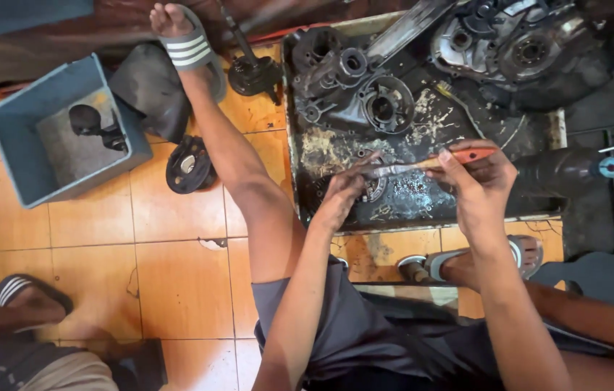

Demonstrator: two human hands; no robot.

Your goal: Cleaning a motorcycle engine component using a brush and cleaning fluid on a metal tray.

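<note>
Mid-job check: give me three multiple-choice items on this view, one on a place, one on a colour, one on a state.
1. Where does the grey box sit?
A. on the floor left of the tray
B. inside the tray
C. on the lap

2. What colour is the brush handle?
A. green
B. orange-red
C. white

3. How is the brush held?
A. lying loose
B. left hand only
C. right hand on the handle, left hand at the bristle end

Answers: 1 A, it stands on the tiles beside the metal tray; 2 B, the handle shows orange-red; 3 C, both hands grip it.
</note>
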